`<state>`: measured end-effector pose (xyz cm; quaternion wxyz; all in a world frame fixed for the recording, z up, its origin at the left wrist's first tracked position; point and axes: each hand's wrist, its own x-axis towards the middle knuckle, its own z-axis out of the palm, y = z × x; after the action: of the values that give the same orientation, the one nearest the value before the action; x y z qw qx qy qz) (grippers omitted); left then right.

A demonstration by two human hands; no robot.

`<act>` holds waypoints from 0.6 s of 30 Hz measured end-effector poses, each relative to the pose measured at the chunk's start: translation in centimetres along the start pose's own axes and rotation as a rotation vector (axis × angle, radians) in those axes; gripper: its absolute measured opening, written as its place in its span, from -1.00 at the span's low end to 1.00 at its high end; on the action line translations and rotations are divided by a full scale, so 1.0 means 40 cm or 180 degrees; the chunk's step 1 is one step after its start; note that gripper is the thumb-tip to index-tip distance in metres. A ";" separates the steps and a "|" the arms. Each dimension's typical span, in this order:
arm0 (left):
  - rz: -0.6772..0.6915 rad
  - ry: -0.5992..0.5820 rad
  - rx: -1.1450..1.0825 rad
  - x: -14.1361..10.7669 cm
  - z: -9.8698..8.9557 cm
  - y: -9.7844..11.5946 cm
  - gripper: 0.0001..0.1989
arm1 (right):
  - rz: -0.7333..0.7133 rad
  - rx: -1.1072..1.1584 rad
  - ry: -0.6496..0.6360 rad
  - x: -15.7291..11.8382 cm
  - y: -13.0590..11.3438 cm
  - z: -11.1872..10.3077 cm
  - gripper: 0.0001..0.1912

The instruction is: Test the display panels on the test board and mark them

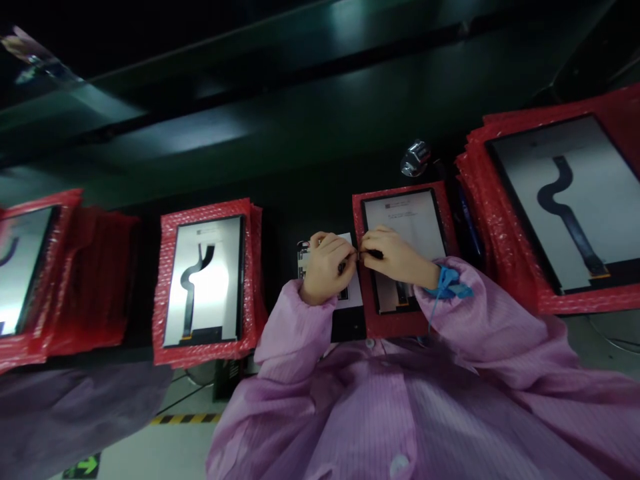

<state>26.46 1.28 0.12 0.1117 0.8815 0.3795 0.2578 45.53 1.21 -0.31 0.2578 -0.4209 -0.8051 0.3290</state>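
Observation:
My left hand (326, 268) is closed in a pinch above a white sheet (355, 289) with dark printed or stuck-on pieces. Just beside it, my right hand (393, 256), with a blue band at the wrist, is also pinched, its fingertips almost meeting those of the left. What lies between the fingers is too small to make out. Under my right hand a display panel (417, 223) with a silvery back rests on red bubble wrap (373, 325). The middle of this panel and most of its flex cable are hidden by the hand.
On the left, a stack of red bubble bags bears a display panel (216, 313) with a curved flex cable. A larger stack with another panel (590, 227) stands on the right, next to a blue pen (470, 223). A shiny metallic object (415, 159) sits behind.

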 end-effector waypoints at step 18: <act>0.0035 0.0296 0.0298 0.000 0.012 0.006 -0.79 | -0.0050 0.0011 -0.0037 -0.004 0.017 -0.014 -0.85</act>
<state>26.85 1.10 -0.18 0.0511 0.8750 0.3910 0.2810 46.35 1.54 -0.48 0.2564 -0.4121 -0.8093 0.3308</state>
